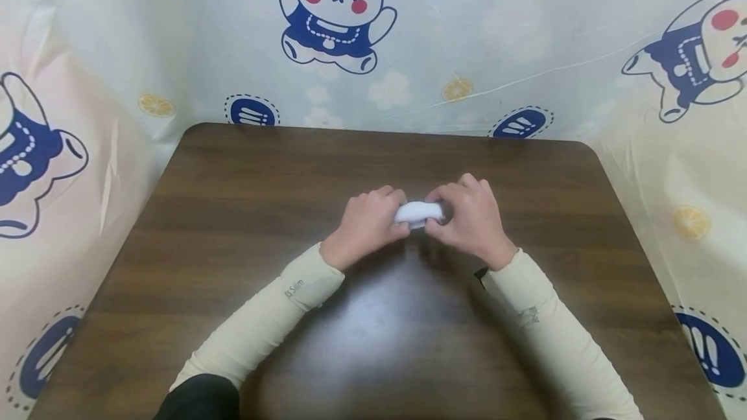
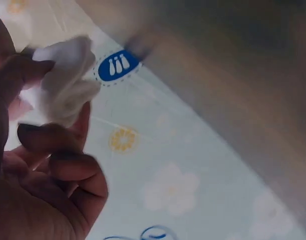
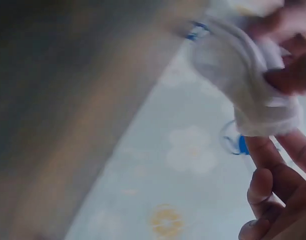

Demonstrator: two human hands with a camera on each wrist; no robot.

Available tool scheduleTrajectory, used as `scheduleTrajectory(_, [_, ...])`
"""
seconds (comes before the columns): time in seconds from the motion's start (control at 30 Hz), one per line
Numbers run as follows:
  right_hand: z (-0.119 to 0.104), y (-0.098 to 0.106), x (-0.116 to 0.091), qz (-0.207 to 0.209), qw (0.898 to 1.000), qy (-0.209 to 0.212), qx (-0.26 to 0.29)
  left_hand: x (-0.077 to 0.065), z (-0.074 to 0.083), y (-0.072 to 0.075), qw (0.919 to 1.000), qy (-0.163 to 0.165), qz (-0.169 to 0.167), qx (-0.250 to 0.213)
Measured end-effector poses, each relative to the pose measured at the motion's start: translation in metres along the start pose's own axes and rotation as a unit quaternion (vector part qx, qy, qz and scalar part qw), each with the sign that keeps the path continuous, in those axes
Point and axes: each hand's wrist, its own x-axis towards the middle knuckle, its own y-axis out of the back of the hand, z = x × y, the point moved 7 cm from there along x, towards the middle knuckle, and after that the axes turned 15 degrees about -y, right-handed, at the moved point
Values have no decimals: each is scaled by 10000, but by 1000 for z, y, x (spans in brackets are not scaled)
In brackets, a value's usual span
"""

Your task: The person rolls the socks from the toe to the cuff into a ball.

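Head: cloth [image 1: 418,212] above table [image 1: 262,180], backdrop [image 1: 449,37] beyond

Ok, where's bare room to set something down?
Bare tabletop: between left sleeve and right sleeve, outside each sleeve to the side edges, and beyond the left hand and right hand to the patterned backdrop. Crowded over the middle, where both hands hold a white item.

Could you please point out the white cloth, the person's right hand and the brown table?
White cloth [image 1: 417,212], head view: middle of its upper side.
Right hand [image 1: 471,218], head view: back of the hand.
Brown table [image 1: 204,245], head view: left part of its top.
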Motion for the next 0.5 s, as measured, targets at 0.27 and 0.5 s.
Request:
scheduleTrajectory(0.27, [-37, 8, 22, -203, 9983, 410, 351, -3, -4, -9, 9848, 684, -180, -1584])
scheduleTrajectory(0.5, [-36, 5, 25, -330, 9973, 368, 538, -7, -11, -6, 9748, 863, -207, -2047])
